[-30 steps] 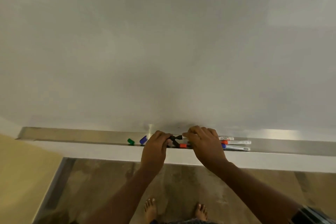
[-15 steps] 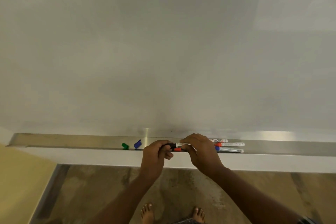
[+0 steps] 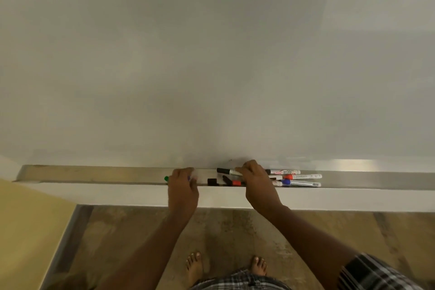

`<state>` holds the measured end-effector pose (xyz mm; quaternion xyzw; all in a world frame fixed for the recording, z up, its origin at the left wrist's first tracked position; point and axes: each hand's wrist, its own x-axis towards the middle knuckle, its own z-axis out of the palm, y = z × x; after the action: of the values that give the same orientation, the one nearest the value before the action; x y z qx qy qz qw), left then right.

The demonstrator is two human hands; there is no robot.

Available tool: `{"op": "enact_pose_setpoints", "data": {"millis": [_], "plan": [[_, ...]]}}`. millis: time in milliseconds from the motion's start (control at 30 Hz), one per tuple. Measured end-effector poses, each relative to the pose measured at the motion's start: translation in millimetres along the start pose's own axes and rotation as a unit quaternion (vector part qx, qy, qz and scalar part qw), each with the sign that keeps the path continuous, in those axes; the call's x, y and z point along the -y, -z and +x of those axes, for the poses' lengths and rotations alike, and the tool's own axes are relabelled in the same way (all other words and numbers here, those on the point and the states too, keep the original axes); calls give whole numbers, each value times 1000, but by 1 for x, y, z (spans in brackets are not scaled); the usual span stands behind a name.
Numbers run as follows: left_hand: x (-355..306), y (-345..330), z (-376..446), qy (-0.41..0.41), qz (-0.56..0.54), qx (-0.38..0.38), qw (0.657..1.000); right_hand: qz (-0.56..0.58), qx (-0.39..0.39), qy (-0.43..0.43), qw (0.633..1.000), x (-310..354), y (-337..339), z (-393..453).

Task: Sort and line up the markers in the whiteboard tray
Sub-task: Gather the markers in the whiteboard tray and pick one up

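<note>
The metal whiteboard tray runs along the bottom of the whiteboard. My right hand pinches a white marker with a black end at the back of the tray. My left hand is further left, fingers curled around a blue cap that barely shows. A green cap lies just left of that hand. Between my hands lie a loose black cap and a short red and black piece. To the right lie a red marker, a blue marker and another white one.
The blank whiteboard fills the upper view. Below the tray is a white ledge, then a brown floor with my bare feet. A yellow wall is at the left.
My left hand let go of the black-ended marker and moved left to the blue cap. My right hand keeps the marker at the back of the tray. A black cap now lies between my hands.
</note>
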<state>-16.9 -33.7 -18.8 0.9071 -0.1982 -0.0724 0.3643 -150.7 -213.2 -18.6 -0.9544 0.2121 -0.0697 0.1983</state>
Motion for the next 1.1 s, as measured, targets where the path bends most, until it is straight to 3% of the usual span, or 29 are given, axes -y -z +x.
{"op": "enact_pose_setpoints", "data": {"millis": [133, 233, 433, 533, 733, 900, 1100], "plan": [[36, 19, 6, 2, 123, -39, 992, -59, -67, -7, 996, 1, -14, 1], [52, 29, 12, 43, 150, -39, 987, -93, -69, -26, 993, 3, -19, 6], [70, 37, 19, 11, 148, 14, 989, -123, -62, -33, 990, 5, -30, 7], [75, 38, 23, 4, 142, 39, 989, -107, -72, -81, 988, 2, -30, 0], [81, 39, 27, -7, 108, 51, 993, -66, -105, -163, 979, -28, -22, -27], [79, 44, 29, -28, 64, 56, 996, -84, -62, -165, 981, -40, -19, -36], [81, 41, 30, -47, 69, 39, 996, -59, -119, -228, 965, -52, -6, -39]]}}
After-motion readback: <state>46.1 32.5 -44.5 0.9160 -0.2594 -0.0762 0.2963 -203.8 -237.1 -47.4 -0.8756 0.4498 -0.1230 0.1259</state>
